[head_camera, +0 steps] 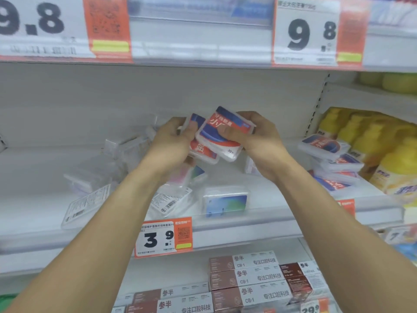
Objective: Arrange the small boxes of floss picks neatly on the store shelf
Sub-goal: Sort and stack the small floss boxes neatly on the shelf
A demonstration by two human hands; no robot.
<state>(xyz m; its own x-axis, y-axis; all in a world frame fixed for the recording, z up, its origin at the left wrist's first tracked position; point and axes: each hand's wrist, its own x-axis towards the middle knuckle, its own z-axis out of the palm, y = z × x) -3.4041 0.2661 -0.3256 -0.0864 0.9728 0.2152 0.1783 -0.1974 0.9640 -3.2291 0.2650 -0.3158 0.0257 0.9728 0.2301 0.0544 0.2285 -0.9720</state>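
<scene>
Both hands are raised above the middle shelf [259,224]. My right hand [259,141] grips a clear floss pick box with a red and blue label [223,134], tilted, thumb across its face. My left hand [173,143] holds a second red and blue box [203,150] partly under the first. Several more boxes lie scattered on the shelf: a blue one [225,201] near the front, one label-down with a barcode [171,201], another face-down at the left [85,205]. A leaning stack of red and blue boxes [334,161] stands at the right.
Yellow bottles [383,150] crowd the shelf's right end beside the stack. A 3.9 price tag [163,238] hangs on the shelf's front rail. Brown and white toothpaste cartons [246,279] fill the shelf below. Large 9.8 price signs [309,35] hang from the shelf above.
</scene>
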